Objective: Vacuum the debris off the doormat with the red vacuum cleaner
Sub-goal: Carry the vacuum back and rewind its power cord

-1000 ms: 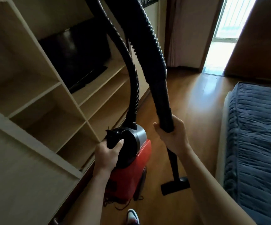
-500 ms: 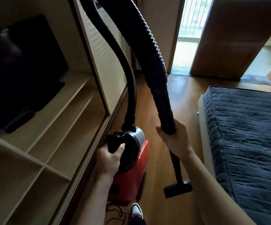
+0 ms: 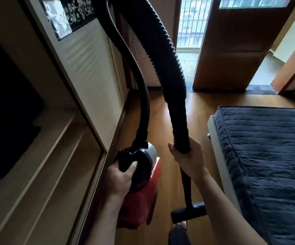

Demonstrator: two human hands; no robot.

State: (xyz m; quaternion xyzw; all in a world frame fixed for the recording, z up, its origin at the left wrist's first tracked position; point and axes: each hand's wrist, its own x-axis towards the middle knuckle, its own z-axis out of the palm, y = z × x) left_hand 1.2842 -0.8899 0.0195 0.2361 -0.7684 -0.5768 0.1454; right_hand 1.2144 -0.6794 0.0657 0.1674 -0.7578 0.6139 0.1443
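Carrying step. Left hand point(image 3: 120, 179) curls round handle of red plastic vacuum cleaner point(image 3: 139, 200); right hand point(image 3: 187, 161) wraps black ribbed hose point(image 3: 171, 68). Next, likely: locate doormat.

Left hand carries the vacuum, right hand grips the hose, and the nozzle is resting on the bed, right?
Not quite. The nozzle is not on the bed; it is down over the floor, beside the bed, as the head view shows. The rest holds: the left hand carries the vacuum and the right hand grips the hose.
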